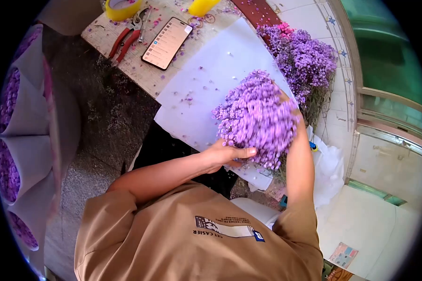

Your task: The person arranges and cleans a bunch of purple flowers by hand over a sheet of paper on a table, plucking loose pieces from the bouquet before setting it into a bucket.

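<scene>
A thick bunch of small purple flowers [255,117], slightly blurred, is held up over a sheet of white wrapping paper [187,117]. At its lower left edge, my left hand [225,154] closes on it, the thumb laid across the blossoms and the fingers partly hidden underneath. My right hand [287,97] reaches round the bunch's right side and grips it from behind; the flower heads cover most of its fingers. Loose purple petals are scattered over the paper.
On the worktable [150,84] lie a phone [167,43], red-handled pliers [129,37] and a yellow tape roll [123,8]. More purple flowers [305,61] rest at the table's right side. Wrapped bouquets [9,173] stand at far left. Crumpled white plastic [328,168] is at right.
</scene>
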Demonstrator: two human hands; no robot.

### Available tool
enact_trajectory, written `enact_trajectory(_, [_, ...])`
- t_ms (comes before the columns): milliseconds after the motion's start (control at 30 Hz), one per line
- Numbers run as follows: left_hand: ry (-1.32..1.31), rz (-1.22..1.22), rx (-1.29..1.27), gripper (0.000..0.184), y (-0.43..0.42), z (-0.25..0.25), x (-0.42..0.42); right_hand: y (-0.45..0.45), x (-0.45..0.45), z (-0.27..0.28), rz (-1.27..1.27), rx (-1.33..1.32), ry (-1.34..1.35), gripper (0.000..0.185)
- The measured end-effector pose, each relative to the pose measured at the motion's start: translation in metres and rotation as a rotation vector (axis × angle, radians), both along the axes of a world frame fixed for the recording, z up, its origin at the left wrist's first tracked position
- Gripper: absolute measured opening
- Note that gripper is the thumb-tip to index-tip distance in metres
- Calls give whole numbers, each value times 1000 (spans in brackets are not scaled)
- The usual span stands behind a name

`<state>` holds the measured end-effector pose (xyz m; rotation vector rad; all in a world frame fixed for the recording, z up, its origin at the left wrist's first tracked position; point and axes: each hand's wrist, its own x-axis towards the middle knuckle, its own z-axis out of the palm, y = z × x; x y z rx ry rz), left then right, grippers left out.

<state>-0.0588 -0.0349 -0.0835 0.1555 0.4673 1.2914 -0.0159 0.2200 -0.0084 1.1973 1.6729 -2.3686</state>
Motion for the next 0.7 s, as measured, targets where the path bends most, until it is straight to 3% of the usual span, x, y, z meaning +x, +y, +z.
enact_trajectory(67, [-61, 29, -35, 75, 0, -3, 7, -44, -9, 35, 102, 88, -100, 63])
enact_trajectory(133, [-94, 93, -78, 70, 3, -16, 20, -43, 20, 22, 275, 359, -139, 65])
enact_trajectory(200, [-90, 94, -127, 61, 2, -34, 33, -49, 45, 18, 564, 1042, -206, 58])
enact_trajectory(267, [-160, 199, -120, 37, 5, -57, 47, -71, 61, 32, 627, 1282, -303, 58])
enact_trajectory(400, [-111, 254, -139, 33, 8, -68, 55, -100, 83, 46, 508, 1185, -382, 56])
enact_trajectory(467, [-81, 232, -131, 34, 8, -71, 54, -102, 92, 50, 454, 965, -232, 54])
enact_trajectory(533, [-42, 212, -120, 35, 5, -71, 49, -106, 85, 27, 385, 1139, -338, 55])
enact_trajectory(600, [-19, 122, -116, 36, -4, -57, 27, -78, 99, -16, 405, 1297, -212, 59])
enact_trajectory(700, [43, 67, -109, 43, -23, -51, 1, -81, 86, -41, 238, 1311, -374, 65])
